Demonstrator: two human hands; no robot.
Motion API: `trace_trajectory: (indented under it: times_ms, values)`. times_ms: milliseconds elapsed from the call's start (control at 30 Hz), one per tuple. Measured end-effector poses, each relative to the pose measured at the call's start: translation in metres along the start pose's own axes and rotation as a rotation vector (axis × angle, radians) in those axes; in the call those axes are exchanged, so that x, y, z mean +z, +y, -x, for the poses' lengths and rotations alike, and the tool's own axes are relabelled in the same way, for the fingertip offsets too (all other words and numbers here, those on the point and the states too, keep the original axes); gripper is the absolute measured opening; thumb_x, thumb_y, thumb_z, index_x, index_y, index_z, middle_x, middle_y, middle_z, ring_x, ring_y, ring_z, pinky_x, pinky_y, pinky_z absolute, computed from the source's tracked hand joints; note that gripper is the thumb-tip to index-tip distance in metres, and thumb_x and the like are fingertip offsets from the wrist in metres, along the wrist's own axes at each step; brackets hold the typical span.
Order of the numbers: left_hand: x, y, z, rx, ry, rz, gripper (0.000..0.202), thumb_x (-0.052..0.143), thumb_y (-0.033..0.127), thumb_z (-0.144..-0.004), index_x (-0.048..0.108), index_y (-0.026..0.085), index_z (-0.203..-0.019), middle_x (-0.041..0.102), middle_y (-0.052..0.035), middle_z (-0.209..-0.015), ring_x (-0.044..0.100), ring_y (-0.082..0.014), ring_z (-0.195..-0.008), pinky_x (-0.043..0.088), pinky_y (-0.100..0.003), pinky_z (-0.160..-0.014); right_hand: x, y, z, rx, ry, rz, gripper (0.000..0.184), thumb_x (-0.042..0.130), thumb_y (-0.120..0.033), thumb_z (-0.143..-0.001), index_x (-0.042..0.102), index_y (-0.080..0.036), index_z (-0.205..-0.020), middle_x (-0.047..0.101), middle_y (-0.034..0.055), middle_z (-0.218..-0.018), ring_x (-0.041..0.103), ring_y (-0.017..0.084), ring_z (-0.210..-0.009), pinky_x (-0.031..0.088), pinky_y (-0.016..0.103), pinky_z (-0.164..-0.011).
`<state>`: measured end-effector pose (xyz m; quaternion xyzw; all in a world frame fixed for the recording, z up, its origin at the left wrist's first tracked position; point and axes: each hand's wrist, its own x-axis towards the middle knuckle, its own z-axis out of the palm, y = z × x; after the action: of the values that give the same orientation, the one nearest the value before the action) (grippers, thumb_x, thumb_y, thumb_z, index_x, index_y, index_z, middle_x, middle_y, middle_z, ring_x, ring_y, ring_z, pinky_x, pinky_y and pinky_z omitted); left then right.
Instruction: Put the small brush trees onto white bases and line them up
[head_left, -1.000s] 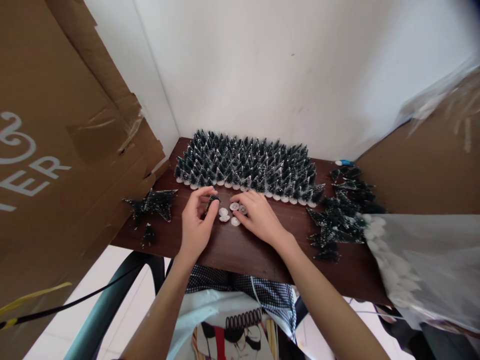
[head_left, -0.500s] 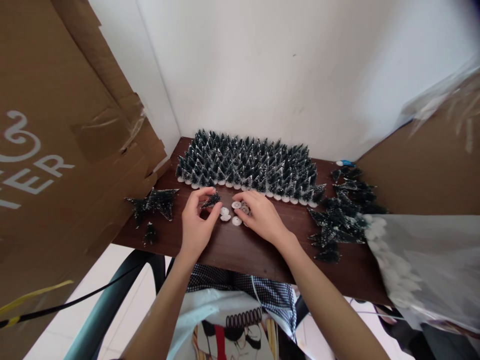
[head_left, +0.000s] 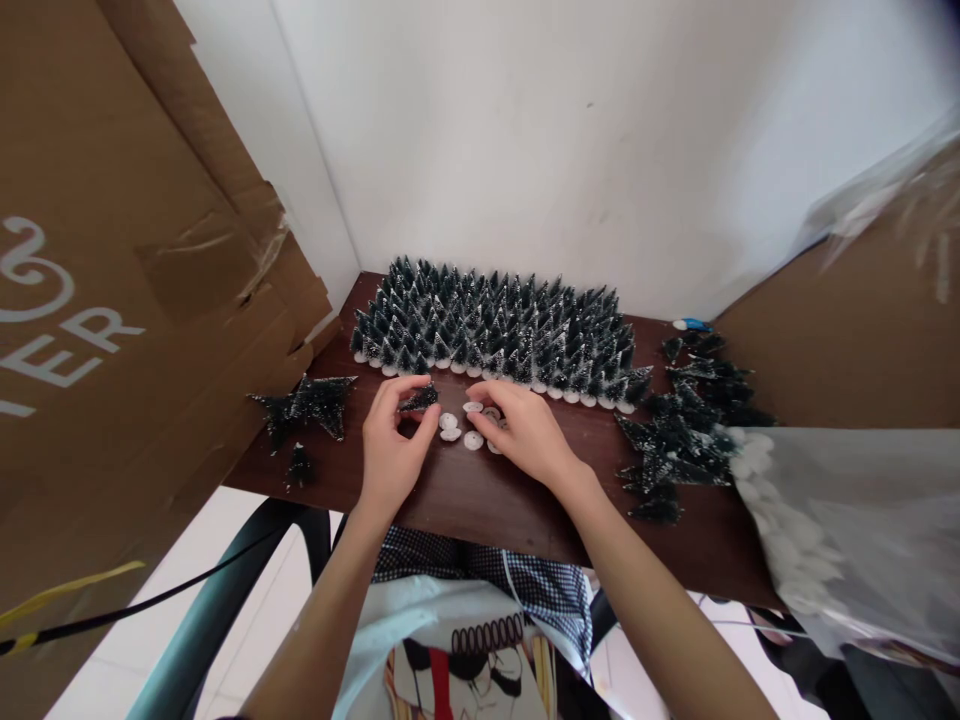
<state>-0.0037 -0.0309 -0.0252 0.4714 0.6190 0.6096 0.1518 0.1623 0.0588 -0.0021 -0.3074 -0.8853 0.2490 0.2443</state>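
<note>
My left hand (head_left: 391, 440) is closed on a small snow-tipped bottle-brush tree (head_left: 418, 398), held on its side between thumb and fingers. My right hand (head_left: 525, 430) pinches a white round base (head_left: 472, 407) between thumb and index finger, a short way right of the tree. Loose white bases (head_left: 449, 428) lie on the brown table (head_left: 480, 510) between the hands, and others sit partly hidden under my right fingers. Behind both hands stand dense rows of upright trees (head_left: 495, 320) on white bases.
Loose trees lie in a pile (head_left: 675, 440) at the right and a smaller pile (head_left: 307, 405) at the left. A plastic bag of white bases (head_left: 780, 530) overlaps the table's right side. Cardboard boxes (head_left: 135, 250) flank the table, with a white wall behind.
My right fingers have lifted and tilted a white base from the loose ones. The tree in my left hand has turned slightly, and its tip now points more level.
</note>
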Motion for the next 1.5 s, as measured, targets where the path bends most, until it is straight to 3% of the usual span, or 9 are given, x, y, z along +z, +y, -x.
trace_trajectory:
  times_ms: [133, 367, 700, 900, 1500]
  values:
    - [-0.0001, -0.0001, 0.0004, 0.0, -0.005, 0.017, 0.026, 0.067, 0.021, -0.085, 0.066, 0.021, -0.111, 0.065, -0.0078, -0.118, 0.062, -0.0202, -0.111, 0.057, -0.029, -0.081, -0.0004, -0.0007, -0.0006, -0.023, 0.056, -0.065, 0.014, 0.064, -0.02, -0.093, 0.066, -0.02, -0.107, 0.074, 0.006, -0.106, 0.066, 0.023, -0.1, 0.048, 0.039, -0.091]
    - [0.0015, -0.0048, 0.0008, 0.004, -0.054, 0.103, 0.026, 0.07, 0.022, -0.084, 0.068, 0.021, -0.11, 0.067, -0.0078, -0.115, 0.065, -0.0216, -0.112, 0.059, -0.033, -0.088, -0.0017, -0.004, -0.0038, 0.092, 0.146, -0.489, 0.015, 0.069, -0.021, -0.087, 0.07, -0.022, -0.102, 0.075, 0.0046, -0.107, 0.067, 0.018, -0.093, 0.052, 0.032, -0.081]
    - [0.0025, -0.0009, 0.002, 0.094, -0.082, 0.08, 0.022, 0.072, 0.026, -0.085, 0.07, 0.022, -0.106, 0.068, -0.0071, -0.111, 0.066, -0.0216, -0.109, 0.056, -0.038, -0.1, 0.0031, -0.0061, -0.0049, 0.281, 0.089, -1.026, 0.033, 0.084, -0.035, -0.074, 0.068, -0.023, -0.1, 0.075, 0.0034, -0.101, 0.071, 0.017, -0.094, 0.058, 0.037, -0.094]
    - [0.0014, 0.0009, 0.002, 0.141, -0.087, 0.051, 0.018, 0.071, 0.023, -0.087, 0.07, 0.023, -0.104, 0.068, -0.0071, -0.112, 0.065, -0.0219, -0.111, 0.054, -0.038, -0.099, 0.0016, -0.0072, -0.005, 0.333, 0.074, -1.097, 0.038, 0.088, -0.036, -0.07, 0.068, -0.022, -0.099, 0.075, 0.0024, -0.096, 0.073, 0.017, -0.086, 0.061, 0.038, -0.092]
    - [0.0002, 0.0044, 0.0019, 0.2, -0.09, -0.004, 0.015, 0.069, 0.02, -0.088, 0.071, 0.023, -0.103, 0.07, -0.0064, -0.111, 0.066, -0.0219, -0.108, 0.053, -0.038, -0.097, 0.0049, -0.0035, -0.005, 0.315, 0.068, -1.06, 0.038, 0.087, -0.035, -0.071, 0.067, -0.023, -0.101, 0.076, 0.0028, -0.096, 0.073, 0.017, -0.089, 0.061, 0.037, -0.09]
